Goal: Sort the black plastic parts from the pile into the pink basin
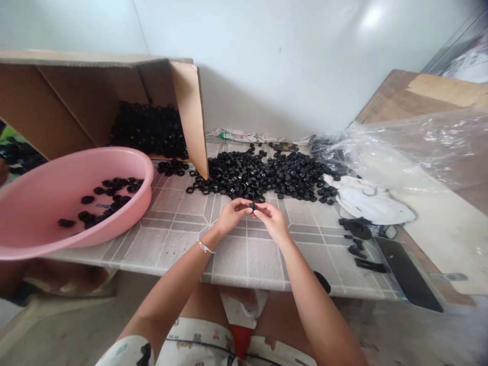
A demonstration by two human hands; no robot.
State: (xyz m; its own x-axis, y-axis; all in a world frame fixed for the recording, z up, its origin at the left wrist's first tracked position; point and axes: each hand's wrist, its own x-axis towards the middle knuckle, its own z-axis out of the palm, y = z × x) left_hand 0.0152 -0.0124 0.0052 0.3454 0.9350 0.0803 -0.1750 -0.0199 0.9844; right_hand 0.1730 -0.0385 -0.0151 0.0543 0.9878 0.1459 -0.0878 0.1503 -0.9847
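Observation:
Between the fingertips of both hands is a small black ring-like part [252,206], held just in front of a heap. My left hand [232,214], with a silver bracelet at the wrist, pinches it from the left. From the right side my right hand [271,218] pinches the same part, its thumb and fingers pressed together. The heap of black ring-like parts [263,173] spreads over the tiled-pattern tabletop [183,239] beyond my fingers. A pink basin [147,188] at the left contains several black pieces, partly clumped.
A cardboard box [188,112] lies on its side at the back left, with many black parts inside. White cloth [371,201], clear plastic film [419,147], loose black pieces [356,249] and a dark phone-like slab [409,274] are at the right. A wall stands behind.

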